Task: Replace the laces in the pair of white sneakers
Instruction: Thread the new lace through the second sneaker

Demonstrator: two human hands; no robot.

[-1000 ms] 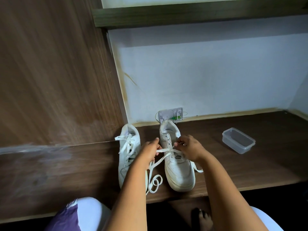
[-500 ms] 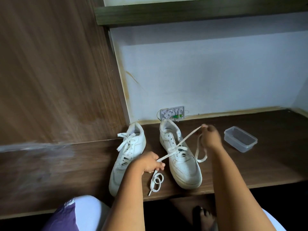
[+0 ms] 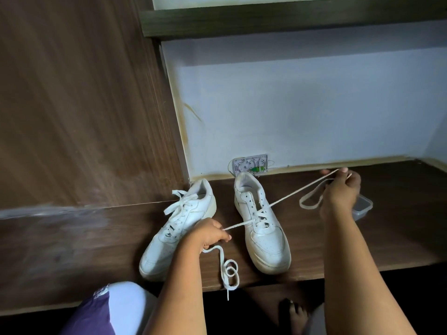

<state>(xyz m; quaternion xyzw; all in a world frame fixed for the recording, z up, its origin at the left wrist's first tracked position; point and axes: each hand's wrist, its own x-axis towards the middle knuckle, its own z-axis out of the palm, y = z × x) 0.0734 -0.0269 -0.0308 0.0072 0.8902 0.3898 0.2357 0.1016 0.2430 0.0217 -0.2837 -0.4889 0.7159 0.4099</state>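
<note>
I see two sneakers (image 3: 262, 223) on a dark wood ledge (image 3: 72, 243) against a white wall (image 3: 290, 112). My left hand (image 3: 209, 234) and right hand (image 3: 341, 189) each pinch the right sneaker's lace (image 3: 287, 195), pulled taut. A tub (image 3: 362, 209) sits behind my right wrist.

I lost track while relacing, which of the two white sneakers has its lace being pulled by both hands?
The white sneaker on the right, below the wall socket: its white lace stretches between both hands; the left one's lies loose.

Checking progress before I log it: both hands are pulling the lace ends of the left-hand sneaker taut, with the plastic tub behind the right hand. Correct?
Not quite. In the head view the left hand and right hand pull the lace of the right-hand sneaker, not the left-hand one. The plastic tub sits as you said.
</note>
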